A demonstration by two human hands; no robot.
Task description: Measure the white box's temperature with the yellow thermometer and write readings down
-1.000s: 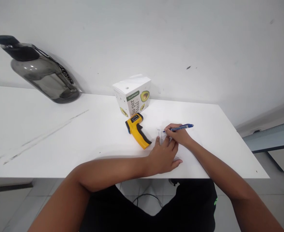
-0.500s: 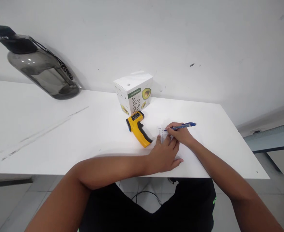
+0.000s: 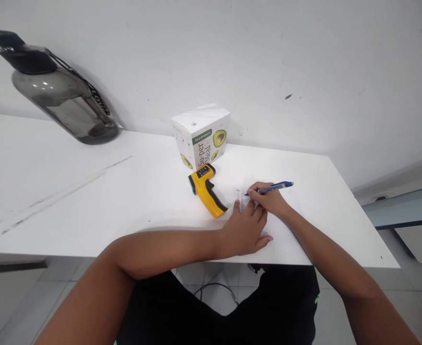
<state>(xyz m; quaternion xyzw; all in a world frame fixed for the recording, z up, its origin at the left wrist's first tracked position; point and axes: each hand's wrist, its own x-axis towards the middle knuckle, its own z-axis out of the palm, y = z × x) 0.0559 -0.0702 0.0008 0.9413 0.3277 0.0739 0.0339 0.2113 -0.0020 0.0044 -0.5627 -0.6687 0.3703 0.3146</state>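
Note:
My right hand [image 3: 265, 197] grips a blue pen [image 3: 275, 187], its tip down at a white sheet of paper [image 3: 286, 235] with some handwriting near the top. The words are too small to read. Flat across the paper lies my left hand [image 3: 245, 230], fingers spread and thumb stretched out to the right, just below the writing. Left of the paper, close to my left fingers, rests a yellow and black infrared thermometer gun [image 3: 207, 191]. A white box [image 3: 200, 129] with avocado pictures and the words "Su-per Meal" stands upright behind the thermometer.
A grey see-through water bottle [image 3: 70, 100] with a dark lid stands at the back left against the wall [image 3: 268, 57]. The white table [image 3: 70, 206] has dark streaks on its left part. Its right edge slants toward me. A cable [image 3: 216, 285] lies on the floor below.
The view has shifted very slightly. The pen stays in my right hand at about the same spot on the paper, and my left hand has kept its place.

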